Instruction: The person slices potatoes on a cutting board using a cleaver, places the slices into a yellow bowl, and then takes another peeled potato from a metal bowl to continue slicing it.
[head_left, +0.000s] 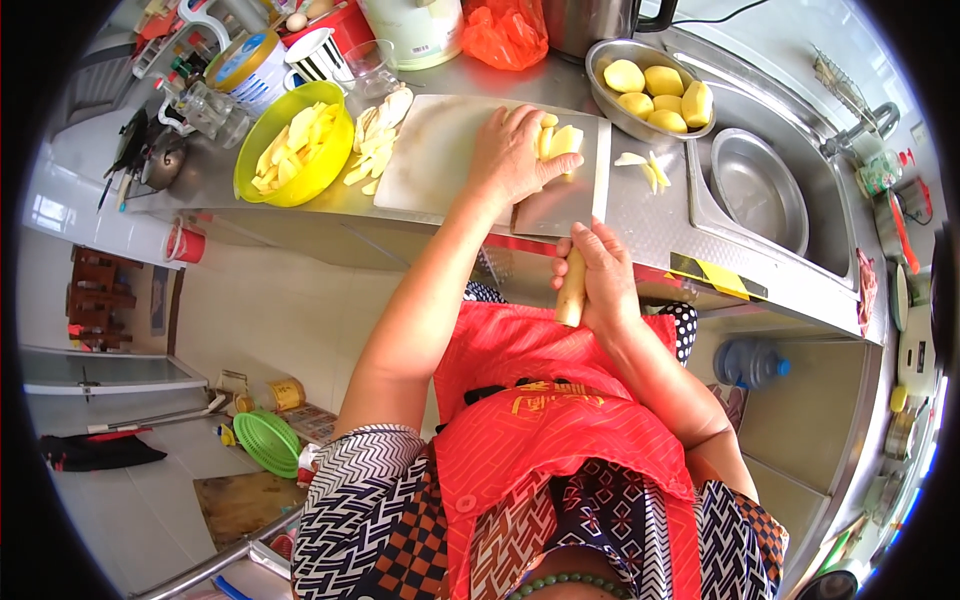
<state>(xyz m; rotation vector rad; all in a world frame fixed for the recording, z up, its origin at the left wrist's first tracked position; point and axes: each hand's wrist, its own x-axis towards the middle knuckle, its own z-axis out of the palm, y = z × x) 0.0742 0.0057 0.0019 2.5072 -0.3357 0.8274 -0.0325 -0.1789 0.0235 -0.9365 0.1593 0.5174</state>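
My right hand (600, 274) grips the wooden handle of a cleaver (551, 204), whose broad blade lies flat-looking over the right part of a pale cutting board (435, 150). Spread over the board, my left hand (521, 154) has its fingers and thumb around peeled potato pieces (564, 141), close to the blade. Left of the board stands a yellow bowl (341, 150) of cut potato wedges (296, 146), with more pale slices (371, 150) between the two. A steel bowl (600, 112) of whole peeled potatoes (664, 79) is at the board's upper right. Thin potato scraps (651, 171) lie beside the board.
At the right, a metal basin (759, 191) sits in the steel sink (832, 202). Along the back are a glass cup (371, 67), a striped mug (315, 56), a large tin (247, 71), a red plastic bag (506, 34) and a steel pot (589, 26). The counter's front edge runs before me.
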